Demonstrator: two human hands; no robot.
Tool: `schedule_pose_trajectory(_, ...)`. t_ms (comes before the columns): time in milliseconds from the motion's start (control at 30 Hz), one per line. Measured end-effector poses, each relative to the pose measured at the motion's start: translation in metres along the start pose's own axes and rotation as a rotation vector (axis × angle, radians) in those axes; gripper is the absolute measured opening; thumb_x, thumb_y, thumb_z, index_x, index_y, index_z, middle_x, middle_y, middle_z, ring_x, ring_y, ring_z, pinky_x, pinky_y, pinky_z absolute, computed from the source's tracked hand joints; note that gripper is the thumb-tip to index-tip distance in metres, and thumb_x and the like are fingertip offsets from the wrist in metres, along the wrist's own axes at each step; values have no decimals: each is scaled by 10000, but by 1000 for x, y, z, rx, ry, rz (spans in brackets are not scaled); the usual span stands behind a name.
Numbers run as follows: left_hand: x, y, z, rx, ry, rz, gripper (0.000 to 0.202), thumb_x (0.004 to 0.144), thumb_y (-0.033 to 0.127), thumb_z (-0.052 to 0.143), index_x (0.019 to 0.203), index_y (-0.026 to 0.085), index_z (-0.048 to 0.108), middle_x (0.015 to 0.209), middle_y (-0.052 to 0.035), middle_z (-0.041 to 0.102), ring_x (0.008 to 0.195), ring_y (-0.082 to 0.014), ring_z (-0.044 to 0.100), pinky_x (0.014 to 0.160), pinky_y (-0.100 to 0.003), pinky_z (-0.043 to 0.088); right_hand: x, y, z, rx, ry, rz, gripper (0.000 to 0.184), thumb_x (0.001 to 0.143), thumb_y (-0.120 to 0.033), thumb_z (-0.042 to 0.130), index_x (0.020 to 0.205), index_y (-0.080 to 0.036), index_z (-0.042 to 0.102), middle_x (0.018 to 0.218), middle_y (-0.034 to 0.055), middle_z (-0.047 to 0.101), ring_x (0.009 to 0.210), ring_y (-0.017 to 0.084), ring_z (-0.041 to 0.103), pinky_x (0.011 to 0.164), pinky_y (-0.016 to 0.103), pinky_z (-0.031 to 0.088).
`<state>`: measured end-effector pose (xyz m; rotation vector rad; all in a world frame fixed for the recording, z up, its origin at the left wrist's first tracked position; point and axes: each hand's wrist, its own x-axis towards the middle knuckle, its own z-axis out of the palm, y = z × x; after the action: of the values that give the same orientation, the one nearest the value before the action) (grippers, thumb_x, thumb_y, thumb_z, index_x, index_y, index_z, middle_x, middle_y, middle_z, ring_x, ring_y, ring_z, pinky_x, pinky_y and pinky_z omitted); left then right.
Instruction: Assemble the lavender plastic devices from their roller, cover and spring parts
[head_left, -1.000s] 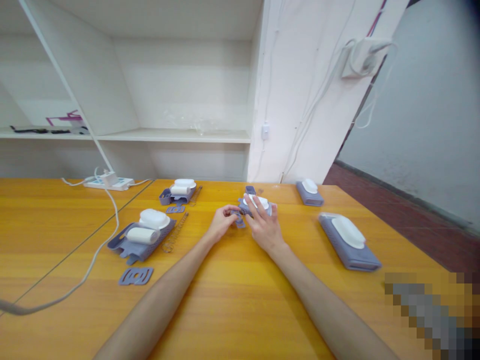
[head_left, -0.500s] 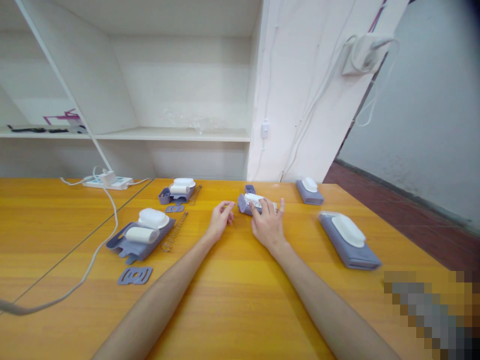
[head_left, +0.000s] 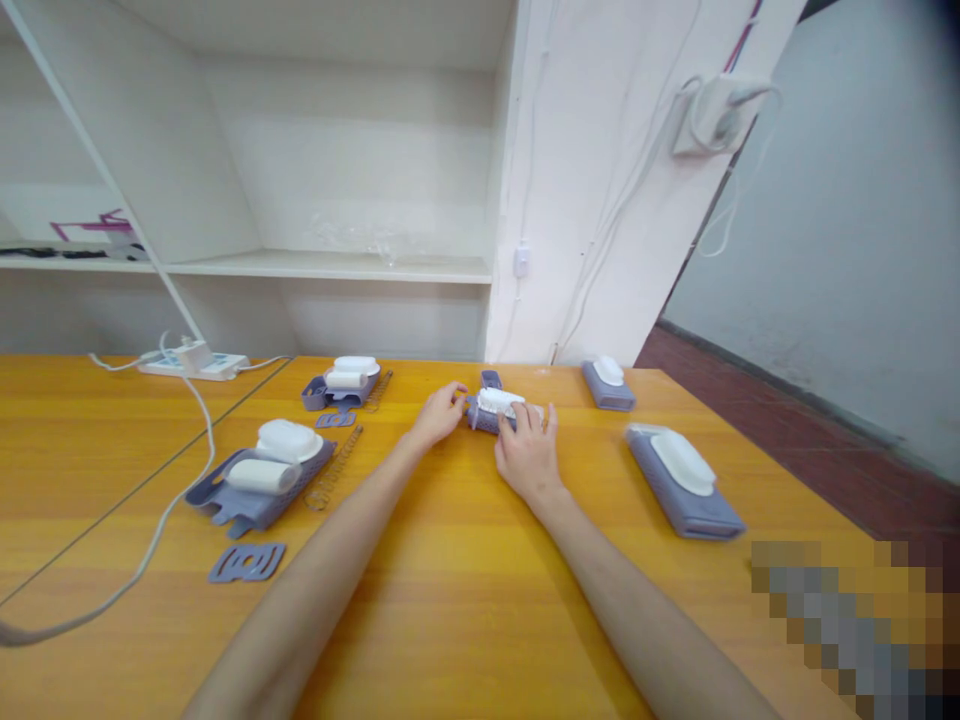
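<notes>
At the far middle of the table lies a grey-purple plastic case [head_left: 491,424] with a white piece [head_left: 498,401] along its top. My right hand [head_left: 528,452] rests over the right end of this case, fingers spread across it and holding it against the table. Close by the case's left end is my left hand [head_left: 441,414], its fingers bent and slightly apart; whether they touch the case is too small to tell. Just behind the case sits a small grey-purple part [head_left: 490,379].
Left are two open cases [head_left: 259,510] [head_left: 360,385] with white rollers and oval white pieces, springs [head_left: 335,468] and flat slotted plates [head_left: 247,563]. Two closed cases [head_left: 686,495] [head_left: 609,392] stand right. A cable [head_left: 161,520] crosses from a power strip [head_left: 217,367].
My left hand has moved up to the left end of the case and its fingers have loosened. My right hand stays on the case. The whole view has shifted slightly.
</notes>
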<state>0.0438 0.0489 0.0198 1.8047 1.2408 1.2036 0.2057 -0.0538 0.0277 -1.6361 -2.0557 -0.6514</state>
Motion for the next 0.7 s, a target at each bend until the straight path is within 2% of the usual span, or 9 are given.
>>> schedule_pose_trajectory(67, 10, 3, 5, 18, -21, 20, 199, 717, 211, 577, 903, 209, 648, 794, -25, 624, 754, -166, 559, 778, -272, 414, 0, 0, 1, 2, 5, -4, 358, 793, -254, 486, 1125, -152, 573, 1210, 149, 481, 1163, 299, 351, 1043, 562, 66)
schedule_pose_trajectory(167, 19, 8, 12, 19, -57, 28, 197, 703, 227, 594, 889, 223, 658, 845, -36, 642, 829, -194, 571, 825, -280, 407, -1, 2, 1, -2, 6, -1, 351, 793, -248, 483, 1116, -151, 580, 1217, 153, 480, 1167, 301, 351, 1042, 558, 75)
schedule_pose_trajectory(500, 33, 9, 12, -16, -106, 31, 144, 716, 287, 560, 805, 221, 652, 905, -48, 678, 905, -190, 589, 852, -237, 398, -1, 4, 4, -4, 6, 20, 365, 782, -244, 488, 1123, -150, 577, 1224, 150, 481, 1179, 310, 336, 1040, 561, 72)
schedule_pose_trajectory(700, 39, 8, 15, 51, -122, -9, 97, 704, 304, 601, 728, 215, 633, 853, -67, 682, 934, -216, 594, 833, -247, 399, -1, 5, 3, -2, -1, 20, 346, 786, -233, 483, 1109, -158, 583, 1231, 144, 483, 1175, 305, 342, 1039, 559, 77)
